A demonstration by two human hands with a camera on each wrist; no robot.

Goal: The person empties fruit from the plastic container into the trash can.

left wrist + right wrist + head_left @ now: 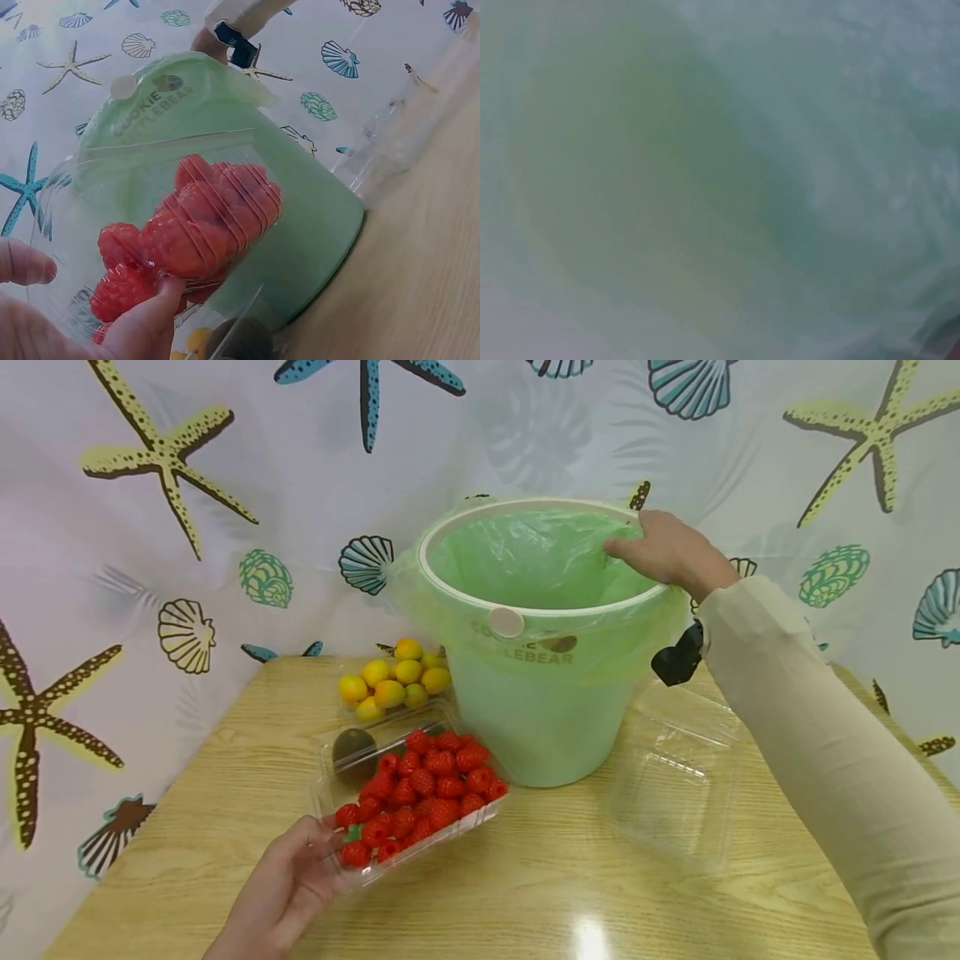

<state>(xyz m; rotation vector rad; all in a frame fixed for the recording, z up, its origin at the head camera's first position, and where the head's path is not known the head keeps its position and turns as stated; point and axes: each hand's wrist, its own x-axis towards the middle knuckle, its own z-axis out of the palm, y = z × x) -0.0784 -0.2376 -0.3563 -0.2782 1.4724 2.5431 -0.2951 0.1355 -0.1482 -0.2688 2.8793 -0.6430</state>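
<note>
My left hand (288, 881) grips the near left corner of a clear plastic container (442, 841) heaped with red raspberries (423, 793). That container tilts in front of a pale green bin (543, 718). In the left wrist view the thumb and fingers hold the container's side, with raspberries (206, 225) behind the clear plastic. A thin green bag (525, 556) lines the bin and folds over its white rim. At the rim's right side, my right hand (671, 552) holds on, thumb inside. The right wrist view shows only blurred green film (705, 187).
Small yellow-orange fruits (390, 681) sit in a clear tray left of the bin. A dark round fruit (354, 750) shows near the raspberry container. Another clear plastic container (667, 785) lies right of the bin on the wooden table (195, 827). A patterned curtain (315, 485) hangs behind.
</note>
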